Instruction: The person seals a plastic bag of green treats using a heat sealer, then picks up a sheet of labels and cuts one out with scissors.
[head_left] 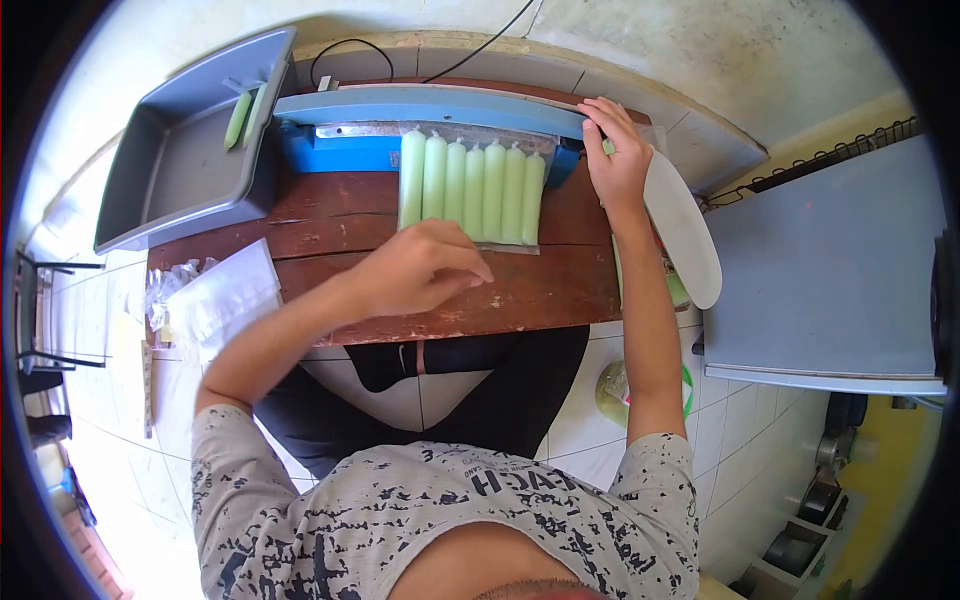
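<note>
Several pale green sticks [465, 190] lie side by side in a clear bag on the brown wooden table [330, 225]. The bag's top edge lies at the blue bar sealer [345, 153], under its long lowered arm [440, 103]. My right hand [617, 150] rests on the right end of that arm, its fingers bent over it. What lies under the palm is mostly hidden. Just below the bag's lower left corner, my left hand [430, 268] hovers with fingers curled together and nothing visible in them.
A grey tub [180, 205] with two green sticks [238, 120] stands at the left. Clear plastic bags [225, 295] lie on the table's left end. A white oval lid or tray [685, 230] leans at the right edge, beside a large grey-blue surface [830, 260].
</note>
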